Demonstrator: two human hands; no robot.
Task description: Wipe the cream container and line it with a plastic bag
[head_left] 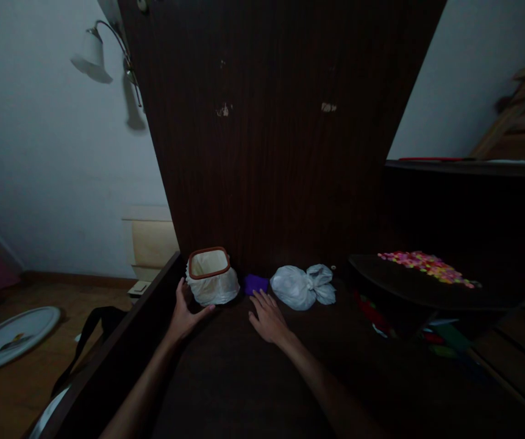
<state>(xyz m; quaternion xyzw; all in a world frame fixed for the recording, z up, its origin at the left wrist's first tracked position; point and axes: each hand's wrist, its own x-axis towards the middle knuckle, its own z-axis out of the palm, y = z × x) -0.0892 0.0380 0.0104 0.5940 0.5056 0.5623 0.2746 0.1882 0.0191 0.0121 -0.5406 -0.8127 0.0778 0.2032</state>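
A small bin (213, 288) with a brown rim and a white plastic liner stands upright against the dark back panel. My left hand (188, 314) is at its near left corner, thumb and fingers spread apart; whether the skin touches the liner I cannot tell. To the right of the bin lies a purple item (255, 284), perhaps folded plastic or cloth. The fingertips of my right hand (269, 316) reach its lower edge, the fingers stretched out and nothing gripped. Farther right rests a knotted white plastic bag (293, 286) with something inside that is hidden.
A raised dark side board (120, 332) runs along the left. On the right, a rounded shelf (403, 289) bears a string of pink and yellow pieces (427, 267). A wall lamp (92, 56) hangs upper left. A white oval lid-like thing (38, 323) lies on the floor.
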